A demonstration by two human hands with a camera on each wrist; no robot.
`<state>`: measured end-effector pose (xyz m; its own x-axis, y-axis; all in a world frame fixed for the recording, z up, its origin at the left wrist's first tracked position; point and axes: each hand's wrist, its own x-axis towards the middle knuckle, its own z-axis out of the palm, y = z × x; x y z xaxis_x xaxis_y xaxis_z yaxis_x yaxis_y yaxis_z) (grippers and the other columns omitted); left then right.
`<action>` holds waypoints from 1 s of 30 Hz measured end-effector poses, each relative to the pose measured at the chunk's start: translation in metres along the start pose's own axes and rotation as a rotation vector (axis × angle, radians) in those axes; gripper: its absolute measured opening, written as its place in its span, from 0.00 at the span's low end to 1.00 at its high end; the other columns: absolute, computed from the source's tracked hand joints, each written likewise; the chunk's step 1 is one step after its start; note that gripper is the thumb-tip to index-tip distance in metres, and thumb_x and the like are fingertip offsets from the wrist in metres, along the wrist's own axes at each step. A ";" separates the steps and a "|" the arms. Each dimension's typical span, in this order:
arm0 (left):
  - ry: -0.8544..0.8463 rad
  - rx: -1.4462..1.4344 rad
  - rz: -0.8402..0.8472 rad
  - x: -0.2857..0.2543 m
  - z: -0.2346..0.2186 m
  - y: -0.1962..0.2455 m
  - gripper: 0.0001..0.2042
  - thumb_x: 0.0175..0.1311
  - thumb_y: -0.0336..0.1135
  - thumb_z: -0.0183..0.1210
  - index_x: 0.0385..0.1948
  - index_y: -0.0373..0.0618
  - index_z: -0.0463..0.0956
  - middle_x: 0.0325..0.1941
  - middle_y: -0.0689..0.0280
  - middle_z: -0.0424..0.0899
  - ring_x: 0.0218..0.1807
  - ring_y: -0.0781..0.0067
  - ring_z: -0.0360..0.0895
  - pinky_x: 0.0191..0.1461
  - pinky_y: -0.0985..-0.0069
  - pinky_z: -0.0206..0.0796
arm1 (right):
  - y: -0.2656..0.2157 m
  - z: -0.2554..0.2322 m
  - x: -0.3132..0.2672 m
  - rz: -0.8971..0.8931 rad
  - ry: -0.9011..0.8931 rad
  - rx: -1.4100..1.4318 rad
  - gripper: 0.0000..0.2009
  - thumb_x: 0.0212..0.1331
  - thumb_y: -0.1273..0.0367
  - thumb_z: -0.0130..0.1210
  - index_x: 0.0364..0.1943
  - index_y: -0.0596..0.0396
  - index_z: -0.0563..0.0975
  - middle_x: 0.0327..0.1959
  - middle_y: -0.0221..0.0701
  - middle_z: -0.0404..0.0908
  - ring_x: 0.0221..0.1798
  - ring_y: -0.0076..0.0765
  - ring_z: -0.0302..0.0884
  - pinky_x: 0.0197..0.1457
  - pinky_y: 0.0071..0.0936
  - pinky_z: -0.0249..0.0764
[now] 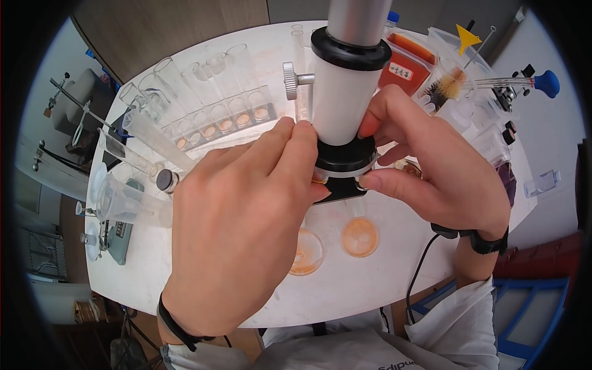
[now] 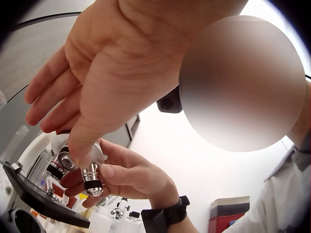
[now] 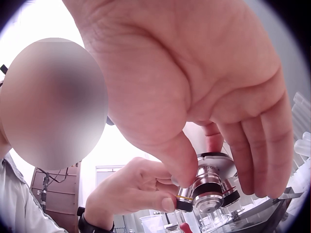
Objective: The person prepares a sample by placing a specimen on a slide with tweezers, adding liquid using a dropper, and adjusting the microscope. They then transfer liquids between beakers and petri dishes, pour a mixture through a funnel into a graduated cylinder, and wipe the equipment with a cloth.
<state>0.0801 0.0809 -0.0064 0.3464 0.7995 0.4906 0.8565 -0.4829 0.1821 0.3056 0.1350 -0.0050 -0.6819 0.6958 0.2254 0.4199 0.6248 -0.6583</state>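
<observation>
Both hands are at the rotating nosepiece point(image 1: 345, 169) under the microscope's white tube point(image 1: 345, 92). From the left, my left hand point(image 1: 240, 216) lays its fingers along the tube's side, its thumb beside an objective lens point(image 2: 91, 180). My right hand point(image 1: 431, 160) grips the nosepiece from the right, index finger bent behind the tube and thumb at the rim. In the right wrist view a silver objective point(image 3: 208, 194) points down, with a yellow-ringed one point(image 3: 184, 203) at the left thumb. The black stage point(image 2: 43, 199) lies lower; part of the nosepiece is hidden by fingers.
Two dishes with orange contents point(image 1: 359, 237) lie in front of the microscope. A test tube rack point(image 1: 216, 123), a measuring cylinder point(image 1: 151, 135) and a green balance point(image 1: 123, 231) stand left. Behind right are a red-orange box point(image 1: 404, 68), brushes and a yellow funnel point(image 1: 467, 39).
</observation>
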 end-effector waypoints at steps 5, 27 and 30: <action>0.030 0.000 0.013 0.000 0.002 -0.001 0.25 0.48 0.33 0.75 0.52 0.39 0.82 0.51 0.55 0.89 0.40 0.51 0.86 0.42 0.66 0.77 | -0.003 0.000 -0.001 0.016 -0.013 -0.010 0.23 0.61 0.74 0.67 0.54 0.58 0.65 0.52 0.34 0.76 0.58 0.36 0.83 0.53 0.33 0.81; -0.039 0.036 0.010 -0.002 -0.002 -0.003 0.35 0.39 0.34 0.78 0.57 0.42 0.80 0.58 0.56 0.87 0.44 0.53 0.87 0.46 0.66 0.78 | 0.002 0.001 0.002 0.080 -0.030 0.010 0.32 0.53 0.68 0.76 0.57 0.57 0.67 0.54 0.31 0.74 0.57 0.31 0.78 0.57 0.30 0.79; -0.051 0.010 0.021 -0.003 -0.004 -0.004 0.36 0.39 0.36 0.79 0.58 0.41 0.80 0.59 0.55 0.86 0.44 0.52 0.87 0.46 0.66 0.78 | -0.009 -0.005 0.000 0.151 -0.063 -0.047 0.32 0.52 0.68 0.76 0.57 0.58 0.67 0.54 0.31 0.74 0.56 0.29 0.78 0.55 0.29 0.79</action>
<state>0.0741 0.0794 -0.0053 0.3831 0.8064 0.4505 0.8527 -0.4963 0.1632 0.3047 0.1317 0.0046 -0.6449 0.7601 0.0798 0.5468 0.5318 -0.6467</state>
